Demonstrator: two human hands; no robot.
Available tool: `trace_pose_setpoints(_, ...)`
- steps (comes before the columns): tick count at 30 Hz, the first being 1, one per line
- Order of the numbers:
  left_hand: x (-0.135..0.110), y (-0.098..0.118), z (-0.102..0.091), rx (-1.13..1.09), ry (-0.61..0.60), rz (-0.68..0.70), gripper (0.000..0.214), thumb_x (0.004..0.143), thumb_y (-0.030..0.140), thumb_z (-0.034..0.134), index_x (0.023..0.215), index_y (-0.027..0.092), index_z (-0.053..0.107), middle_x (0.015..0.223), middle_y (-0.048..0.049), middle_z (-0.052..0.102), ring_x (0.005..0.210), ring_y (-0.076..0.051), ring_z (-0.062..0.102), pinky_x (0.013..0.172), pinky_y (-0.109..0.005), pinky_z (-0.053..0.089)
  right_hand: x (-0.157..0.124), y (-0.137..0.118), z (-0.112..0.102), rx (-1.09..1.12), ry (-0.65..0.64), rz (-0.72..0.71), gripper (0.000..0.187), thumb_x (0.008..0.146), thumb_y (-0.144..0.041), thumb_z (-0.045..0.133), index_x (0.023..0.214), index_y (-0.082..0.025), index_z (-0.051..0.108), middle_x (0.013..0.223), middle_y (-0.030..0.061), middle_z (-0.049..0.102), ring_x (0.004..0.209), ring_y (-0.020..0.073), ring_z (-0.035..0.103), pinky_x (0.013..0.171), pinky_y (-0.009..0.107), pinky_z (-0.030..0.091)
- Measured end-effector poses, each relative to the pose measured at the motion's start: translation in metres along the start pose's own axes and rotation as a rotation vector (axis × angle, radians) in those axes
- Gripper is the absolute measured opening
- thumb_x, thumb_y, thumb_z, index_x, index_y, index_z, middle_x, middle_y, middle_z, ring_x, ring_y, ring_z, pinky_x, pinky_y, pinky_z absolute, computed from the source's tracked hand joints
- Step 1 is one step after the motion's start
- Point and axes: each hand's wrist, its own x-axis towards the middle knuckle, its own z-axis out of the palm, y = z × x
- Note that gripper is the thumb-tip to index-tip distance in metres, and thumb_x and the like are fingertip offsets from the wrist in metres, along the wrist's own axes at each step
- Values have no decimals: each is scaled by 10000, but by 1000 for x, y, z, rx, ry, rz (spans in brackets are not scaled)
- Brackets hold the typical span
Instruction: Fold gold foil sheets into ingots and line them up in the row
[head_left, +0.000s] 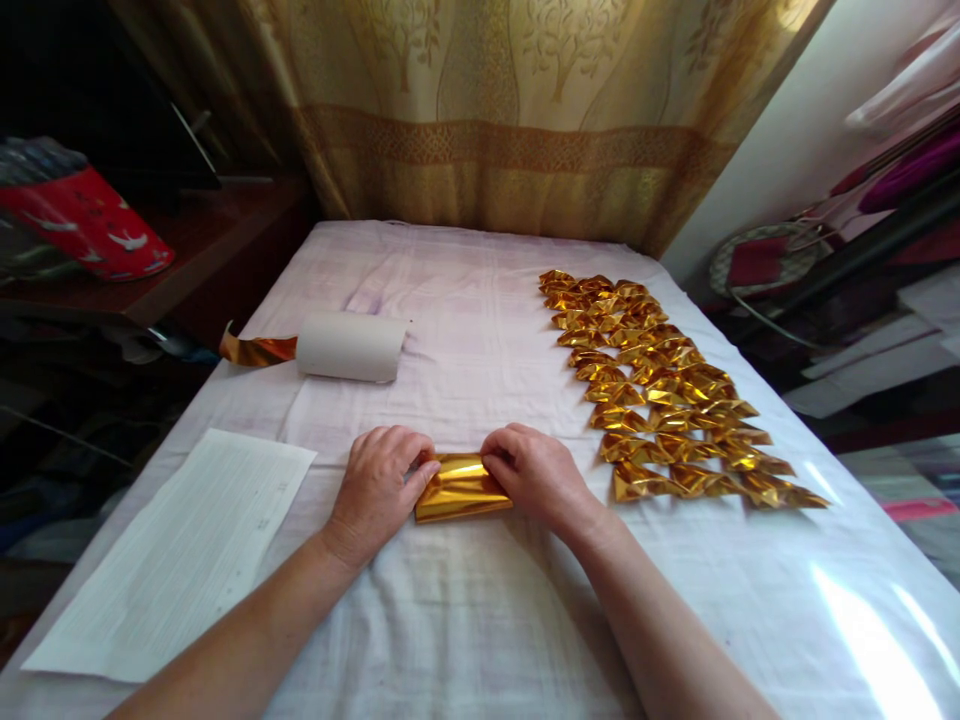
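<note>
A shiny gold foil sheet (463, 490), curved over or folded into a narrow band, lies on the white cloth between my hands. My left hand (388, 472) pinches its left end between thumb and fingers. At the opposite end, the fingers of my right hand (534, 474) are closed on the foil's upper corner. Rows of folded gold foil pieces (660, 390) stand to the right of my right hand. Beyond my left hand rests a pale grey cardboard tube (351, 346), with a strip of gold foil (262, 350) at its left end.
A printed white paper sheet (180, 560) lies at the left of the cloth-covered table (465, 620). A red container with bird pictures (94, 225) stands on a dark wooden surface at the left. A gold curtain (480, 130) hangs behind. Stacked items crowd the right side.
</note>
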Motion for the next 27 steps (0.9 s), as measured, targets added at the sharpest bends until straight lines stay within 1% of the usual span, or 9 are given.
trace_pose_setpoints(3,0,-2,0,-11,-12,31,41,855,235,656,840,251,691,975,-23,649,937,-229,576,845,-377,415,0,1,1,31,27,19,86,846,-201,608,874,-241,679,818,-8,680,750,148,582,646,238,337)
trace_pose_setpoints(8,0,2,-11,50,9,130,59,874,294,670,863,270,723,1007,-25,663,964,-238,568,883,-411,392,1,4,1,63,7,4,76,833,-200,619,789,-228,675,845,-2,644,736,137,572,641,236,343)
trace_pose_setpoints(11,-3,13,-19,136,-43,213,116,869,358,684,871,243,702,986,-30,683,973,-253,572,925,-450,364,1,6,1,89,3,0,80,837,-208,622,799,-227,690,850,2,636,755,139,584,659,232,366)
trace_pose_setpoints(14,-5,22,-21,213,-107,235,172,858,373,701,873,206,666,929,-39,688,924,-256,583,908,-457,367,1,7,0,112,2,-12,98,841,-187,618,813,-227,703,851,3,642,761,138,595,680,230,391)
trace_pose_setpoints(17,-7,26,-20,245,-131,227,167,857,350,703,887,194,649,924,-48,687,903,-259,592,885,-451,372,-1,2,-5,89,65,-42,132,867,-165,602,864,-226,718,905,24,661,813,151,610,719,238,414)
trace_pose_setpoints(20,-8,27,-18,247,-119,228,142,869,325,684,894,190,647,936,-59,688,906,-264,597,880,-448,371,-3,-8,-9,51,149,-111,161,901,-156,580,935,-222,722,966,47,667,883,165,616,770,245,429)
trace_pose_setpoints(22,-9,27,-18,255,-95,239,138,884,325,661,895,189,649,926,-61,687,897,-263,597,874,-448,371,-4,-16,-6,72,109,-183,175,919,-148,561,957,-217,718,936,41,666,850,152,619,753,230,432)
trace_pose_setpoints(24,-9,28,-18,276,-71,250,139,896,327,646,901,188,650,904,-54,687,880,-257,598,861,-443,372,-5,-23,2,83,23,-235,161,928,-155,567,946,-214,715,884,27,669,787,136,613,712,217,423)
trace_pose_setpoints(27,-10,30,-18,306,-62,263,137,892,321,659,901,185,648,890,-44,687,864,-247,604,846,-430,376,-7,-26,14,40,-21,-214,137,925,-155,583,902,-187,714,872,37,670,771,139,605,693,224,408)
